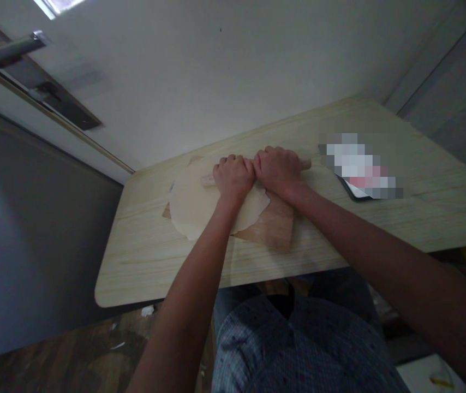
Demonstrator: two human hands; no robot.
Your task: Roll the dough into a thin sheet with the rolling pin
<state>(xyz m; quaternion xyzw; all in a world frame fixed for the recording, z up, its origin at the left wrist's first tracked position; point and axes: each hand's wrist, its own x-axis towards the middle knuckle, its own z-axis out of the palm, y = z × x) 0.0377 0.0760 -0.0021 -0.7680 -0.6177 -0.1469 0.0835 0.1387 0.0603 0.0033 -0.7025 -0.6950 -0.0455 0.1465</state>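
A wooden rolling pin (306, 164) lies across a wide, thin sheet of dough (192, 210). My left hand (233, 176) is closed over the pin near its left end, and my right hand (279, 168) grips it right beside, the two nearly touching. Both pin ends stick out past my hands. Under the dough sits a brown wooden board (274, 224), its right corner bare. The dough has an uneven edge and overhangs the board on the left and front.
The board rests on a light wood-grain table (135, 256) against a white door. A phone (358, 191), partly pixelated, lies on the table at the right. A metal door handle (12, 49) juts out at upper left. White scraps (148, 310) lie on the floor.
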